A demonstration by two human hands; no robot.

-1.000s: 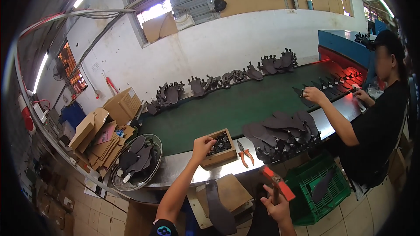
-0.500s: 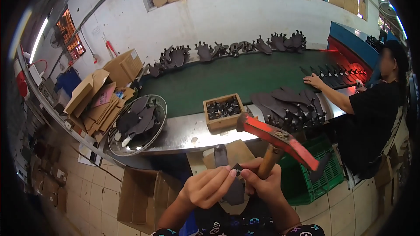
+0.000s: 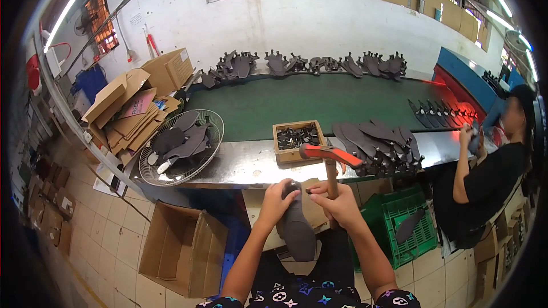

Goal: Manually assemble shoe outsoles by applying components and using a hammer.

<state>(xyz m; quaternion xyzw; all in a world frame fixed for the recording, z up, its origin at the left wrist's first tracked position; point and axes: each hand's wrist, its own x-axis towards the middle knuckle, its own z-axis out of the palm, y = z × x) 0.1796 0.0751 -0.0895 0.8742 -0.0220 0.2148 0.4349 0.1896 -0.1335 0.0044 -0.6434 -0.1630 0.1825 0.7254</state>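
My left hand [image 3: 276, 202] is closed round the far end of a dark grey sole [image 3: 299, 234], which lies lengthwise over a pale board [image 3: 313, 210] in front of me. A small shiny dark fitting shows at that end, partly covered by my fingers. In my right hand [image 3: 339, 204] is a hammer [image 3: 331, 172], its wooden handle upright and its red head above the fist. A small dark piece [image 3: 309, 191] sticks out from the thumb and finger of this hand, close to the sole's end but apart from it.
A wooden box [image 3: 297, 157] of small dark fittings stands on the metal edge of the green conveyor [image 3: 257, 105]. Soles are piled right of it; a wire basket [image 3: 145, 165] holds more. A carton [image 3: 194, 256] and green crate [image 3: 419, 234] flank me. A co-worker [image 3: 485, 177] sits right.
My hands have parted: the left has gone from pinching a small piece to gripping the sole's far end. The hammer has swung more upright. The co-worker's hand has left the conveyor.
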